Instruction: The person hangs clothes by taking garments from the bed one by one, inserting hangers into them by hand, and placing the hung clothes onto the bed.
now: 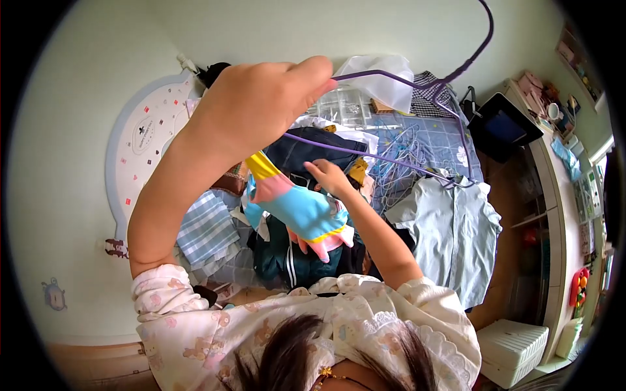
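Note:
My left hand (267, 98), large at the upper left, is closed around one end of a purple clothes hanger (378, 156), whose hook curves up at the top right. Below that hand hangs a small light-blue garment (293, 208) with pink ruffles and yellow trim. Its yellow upper part disappears behind my left hand, so I cannot tell how it joins the hanger. My right hand (332, 178) is just above the garment, thumb and fingers apart, with nothing visible in it. The hanger's far end overlaps the collar of a pale grey-green shirt (447, 228).
A bed with a blue checked cover (417, 127) bears dark clothes (313, 146), a striped folded cloth (205, 225) and a tangle of wire hangers (404, 156). Its white headboard (147, 137) stands left. On the right are a black screen (505, 124) and a white box (512, 348).

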`<state>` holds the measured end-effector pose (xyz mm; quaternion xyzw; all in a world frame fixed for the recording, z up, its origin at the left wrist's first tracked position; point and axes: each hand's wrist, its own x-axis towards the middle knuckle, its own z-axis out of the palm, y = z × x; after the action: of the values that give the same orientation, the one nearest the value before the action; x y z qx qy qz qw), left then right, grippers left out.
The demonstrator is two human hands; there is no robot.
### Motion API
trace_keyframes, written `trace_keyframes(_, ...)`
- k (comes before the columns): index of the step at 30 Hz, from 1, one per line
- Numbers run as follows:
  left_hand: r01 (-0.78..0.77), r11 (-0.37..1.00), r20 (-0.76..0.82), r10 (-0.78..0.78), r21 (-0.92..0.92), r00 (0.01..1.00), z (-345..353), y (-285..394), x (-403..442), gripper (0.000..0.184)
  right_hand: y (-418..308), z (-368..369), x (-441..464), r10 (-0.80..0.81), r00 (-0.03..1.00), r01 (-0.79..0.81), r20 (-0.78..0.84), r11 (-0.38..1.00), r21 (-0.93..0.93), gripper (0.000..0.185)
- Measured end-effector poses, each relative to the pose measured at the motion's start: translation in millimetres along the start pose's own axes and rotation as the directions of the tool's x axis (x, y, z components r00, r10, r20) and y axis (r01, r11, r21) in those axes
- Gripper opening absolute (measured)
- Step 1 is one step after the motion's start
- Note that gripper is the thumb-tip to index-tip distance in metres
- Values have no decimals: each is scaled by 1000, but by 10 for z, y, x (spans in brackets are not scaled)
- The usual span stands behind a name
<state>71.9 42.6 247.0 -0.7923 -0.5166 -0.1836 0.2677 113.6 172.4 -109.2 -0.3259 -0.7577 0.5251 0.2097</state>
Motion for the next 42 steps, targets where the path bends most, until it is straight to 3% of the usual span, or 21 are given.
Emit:
trace_keyframes(1,7,1000,7,-7,4,1000,-9,4,-12,18,-134,88,144,231,933,-193,276,968,-159,50)
trace_keyframes(2,13,1000,12,-13,8,1000,-17,-1,-32,18,-234,144,221,466,744,-316,480,877,-362,49)
trace_keyframes(5,74,997,43,-75,11,996,-34,-58,-128,18,-188,249,9,256,624,-318,739,946,-59,44)
trace_keyframes(8,147,988,109,-152,48,982,-109,-123,-254,17,-177,219,-93,-42,498,-360,866,899,251,38)
trace_keyframes(9,176,984,135,-175,9,975,-137,-153,-307,12,-281,129,-143,-133,531,-403,837,829,387,26)
trace_keyframes(10,190,981,127,-194,46,973,-173,-180,-355,14,-95,143,-108,-242,612,-471,753,653,593,22)
trace_keyframes(13,212,970,92,-224,123,970,-300,-242,-475,16,189,-86,-102,-355,737,-429,575,412,804,18)
trace_keyframes(16,318,940,77,-329,123,941,-433,-314,-580,12,203,-441,-250,-534,749,-283,393,278,918,24)
trace_keyframes(17,331,937,69,-339,109,938,-458,-355,-610,13,145,-569,-363,-496,786,-252,370,289,924,32)
trace_keyframes(20,366,928,48,-370,74,928,-497,-442,-661,14,-61,-817,-699,-524,764,-280,377,257,925,46)
trace_keyframes(21,376,924,41,-379,71,925,-500,-456,-669,15,-178,-818,-798,-567,761,-274,315,158,949,57)
trace_keyframes(24,424,906,31,-424,25,905,-500,-507,-708,17,-186,-766,-930,-532,817,-263,221,-4,965,60)
trace_keyframes(25,437,899,31,-438,25,898,-503,-531,-724,17,-198,-729,-954,-455,863,-227,220,41,973,63)
trace_keyframes(28,443,896,-2,-443,-2,896,-477,-614,-803,18,-356,-584,-1137,-198,957,-216,213,3,976,62)
trace_keyframes(30,440,898,-20,-441,-7,898,-482,-664,-841,18,-600,-606,-1283,-230,935,-262,269,59,963,60)
trace_keyframes(32,445,896,-16,-444,13,896,-507,-701,-882,17,-471,-529,-1242,-247,954,-149,170,103,983,55)
trace_keyframes(34,467,884,15,-467,9,884,-538,-707,-944,17,-436,-562,-1241,-69,997,46,-28,277,960,52)
trace_keyframes(36,477,879,24,-477,-2,878,-565,-682,-1003,17,-496,-610,-1219,0,968,244,-251,232,941,39)
trace_keyframes(40,478,878,26,-478,14,878,-557,-660,-1157,17,-807,-1031,-1282,-174,872,465,-457,584,665,19)
trace_keyframes(42,459,888,23,-460,23,888,-553,-633,-1199,18,-985,-1157,-1276,-309,805,577,-507,607,546,25)
